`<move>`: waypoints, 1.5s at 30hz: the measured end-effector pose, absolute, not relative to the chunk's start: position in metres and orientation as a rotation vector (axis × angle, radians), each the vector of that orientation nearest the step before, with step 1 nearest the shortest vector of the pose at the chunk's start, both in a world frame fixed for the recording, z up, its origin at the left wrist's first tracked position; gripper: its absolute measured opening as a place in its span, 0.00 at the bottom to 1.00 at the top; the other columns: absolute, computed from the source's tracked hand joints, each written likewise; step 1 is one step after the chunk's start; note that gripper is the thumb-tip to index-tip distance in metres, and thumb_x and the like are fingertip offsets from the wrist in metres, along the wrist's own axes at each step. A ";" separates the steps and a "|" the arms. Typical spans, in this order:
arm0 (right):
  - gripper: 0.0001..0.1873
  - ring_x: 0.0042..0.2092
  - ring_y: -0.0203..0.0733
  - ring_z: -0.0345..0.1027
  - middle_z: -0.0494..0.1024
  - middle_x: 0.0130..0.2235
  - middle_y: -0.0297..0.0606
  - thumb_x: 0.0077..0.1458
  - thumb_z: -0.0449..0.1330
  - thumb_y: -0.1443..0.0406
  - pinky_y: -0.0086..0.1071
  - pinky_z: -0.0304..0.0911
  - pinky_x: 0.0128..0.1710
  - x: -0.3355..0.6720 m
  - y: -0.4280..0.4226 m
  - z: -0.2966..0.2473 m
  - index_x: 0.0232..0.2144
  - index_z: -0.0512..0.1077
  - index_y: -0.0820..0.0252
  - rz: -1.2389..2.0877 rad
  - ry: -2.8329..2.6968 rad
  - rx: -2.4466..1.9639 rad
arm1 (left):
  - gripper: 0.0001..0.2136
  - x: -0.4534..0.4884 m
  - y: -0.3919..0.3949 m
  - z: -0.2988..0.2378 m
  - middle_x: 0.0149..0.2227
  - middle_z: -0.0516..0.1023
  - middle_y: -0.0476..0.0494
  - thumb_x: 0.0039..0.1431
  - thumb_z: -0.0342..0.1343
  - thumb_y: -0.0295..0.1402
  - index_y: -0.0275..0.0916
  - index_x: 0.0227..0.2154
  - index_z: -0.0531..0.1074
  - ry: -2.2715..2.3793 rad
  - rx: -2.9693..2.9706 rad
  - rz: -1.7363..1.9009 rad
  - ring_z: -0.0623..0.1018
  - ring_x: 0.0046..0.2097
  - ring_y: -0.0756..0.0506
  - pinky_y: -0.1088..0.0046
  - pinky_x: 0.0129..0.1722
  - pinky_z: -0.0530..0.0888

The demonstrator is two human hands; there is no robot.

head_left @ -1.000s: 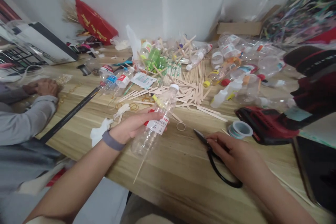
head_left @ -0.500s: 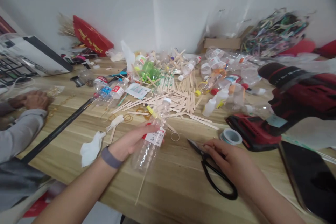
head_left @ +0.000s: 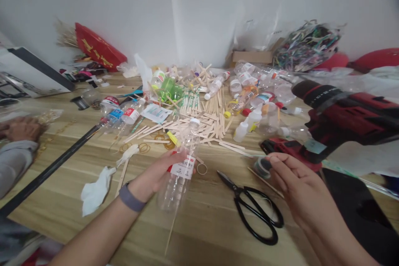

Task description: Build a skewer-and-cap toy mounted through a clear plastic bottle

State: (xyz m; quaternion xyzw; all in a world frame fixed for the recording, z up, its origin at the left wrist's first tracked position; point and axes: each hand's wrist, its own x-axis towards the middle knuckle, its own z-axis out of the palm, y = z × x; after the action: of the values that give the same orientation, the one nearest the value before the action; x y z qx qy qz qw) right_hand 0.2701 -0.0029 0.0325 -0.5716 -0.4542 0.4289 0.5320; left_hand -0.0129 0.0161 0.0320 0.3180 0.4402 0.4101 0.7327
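Observation:
My left hand (head_left: pixel 168 166) is closed around a clear plastic bottle (head_left: pixel 174 193) with a white cap and a red-and-white label, tilted over the table. A thin wooden stick (head_left: pixel 171 232) shows below the bottle's base. Black-handled scissors (head_left: pixel 238 191) lie on the table right of the bottle, their blades together. My right hand (head_left: pixel 296 183) has its fingertips pinched beside a small roll of tape (head_left: pixel 261 167); whatever they hold, if anything, is hidden. Another thin stick (head_left: pixel 264 182) runs under that hand. A small pale ring (head_left: pixel 202 169) lies between bottle and scissors.
A red-and-black power drill (head_left: pixel 349 112) stands at right, with a dark phone (head_left: pixel 358 212) before it. Flat wooden sticks (head_left: pixel 205 126), bottles (head_left: pixel 246 77) and small dropper bottles (head_left: pixel 240 131) crowd the back. At left are a crumpled tissue (head_left: pixel 96 191), a black bar (head_left: pixel 52 168) and another person's hands (head_left: pixel 23 129).
My right hand has let go of the scissors, now flat on the table, and moved up and right to the tape roll. My left hand still holds the bottle. The view has shifted slightly.

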 end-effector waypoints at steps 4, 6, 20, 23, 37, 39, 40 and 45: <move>0.16 0.18 0.31 0.45 0.55 0.15 0.24 0.45 0.66 0.52 0.27 0.44 0.18 0.267 -0.003 0.035 0.27 0.70 0.57 1.075 -0.961 -1.329 | 0.23 -0.013 0.013 0.035 0.32 0.81 0.42 0.35 0.72 0.43 0.35 0.33 0.75 0.921 0.672 0.928 0.80 0.31 0.44 0.72 0.32 0.73; 0.17 0.18 0.31 0.46 0.57 0.15 0.25 0.45 0.65 0.52 0.26 0.44 0.18 0.267 -0.004 0.033 0.27 0.70 0.58 1.050 -0.984 -1.348 | 0.23 -0.014 0.012 0.037 0.33 0.81 0.41 0.36 0.71 0.44 0.34 0.33 0.75 0.899 0.670 0.944 0.80 0.32 0.44 0.72 0.32 0.74; 0.30 0.23 0.37 0.60 0.67 0.22 0.30 0.58 0.53 0.56 0.31 0.60 0.22 0.231 -0.024 0.025 0.60 0.58 0.60 1.130 -1.701 -1.347 | 0.26 0.002 -0.004 0.038 0.36 0.77 0.45 0.39 0.70 0.42 0.38 0.41 0.71 0.861 0.881 0.769 0.76 0.34 0.46 0.73 0.33 0.69; 0.30 0.27 0.37 0.65 0.73 0.30 0.35 0.56 0.54 0.57 0.31 0.64 0.27 0.219 -0.030 0.022 0.59 0.58 0.60 1.416 -1.608 -1.171 | 0.27 0.009 -0.006 0.036 0.36 0.76 0.47 0.39 0.71 0.42 0.39 0.42 0.70 0.842 0.921 0.712 0.75 0.35 0.46 0.73 0.34 0.67; 0.13 0.27 0.36 0.69 0.76 0.26 0.33 0.62 0.48 0.64 0.26 0.62 0.27 0.233 -0.026 0.024 0.32 0.71 0.56 0.751 -2.084 -1.338 | 0.30 0.001 -0.001 0.024 0.36 0.78 0.45 0.36 0.72 0.43 0.41 0.43 0.69 0.773 0.815 0.722 0.77 0.36 0.44 0.71 0.34 0.68; 0.11 0.24 0.36 0.68 0.73 0.23 0.31 0.61 0.49 0.64 0.26 0.62 0.25 0.233 -0.029 0.022 0.40 0.71 0.57 0.646 -2.049 -1.378 | 0.27 0.001 -0.002 0.024 0.34 0.77 0.47 0.37 0.71 0.41 0.40 0.41 0.70 0.764 0.804 0.715 0.75 0.34 0.46 0.73 0.33 0.67; 0.14 0.22 0.36 0.66 0.71 0.21 0.29 0.61 0.49 0.64 0.26 0.62 0.24 0.232 -0.030 0.021 0.46 0.69 0.58 0.577 -2.020 -1.403 | 0.25 0.002 -0.002 0.024 0.33 0.76 0.48 0.38 0.71 0.40 0.40 0.40 0.71 0.768 0.807 0.706 0.74 0.33 0.48 0.74 0.32 0.66; 0.37 0.16 0.35 0.59 0.66 0.18 0.22 0.62 0.49 0.65 0.25 0.59 0.19 0.228 -0.035 0.017 0.67 0.34 0.64 0.342 -1.955 -1.403 | 0.24 0.007 -0.002 0.030 0.32 0.75 0.50 0.38 0.71 0.39 0.40 0.40 0.73 0.763 0.810 0.615 0.72 0.31 0.50 0.77 0.30 0.64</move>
State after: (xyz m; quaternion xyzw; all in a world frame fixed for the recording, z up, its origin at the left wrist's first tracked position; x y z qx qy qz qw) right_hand 0.2283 -0.0347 0.0171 -0.5411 -0.7540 0.1317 0.3484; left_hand 0.0068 -0.0023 0.0304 0.3783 0.3563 0.2873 0.8046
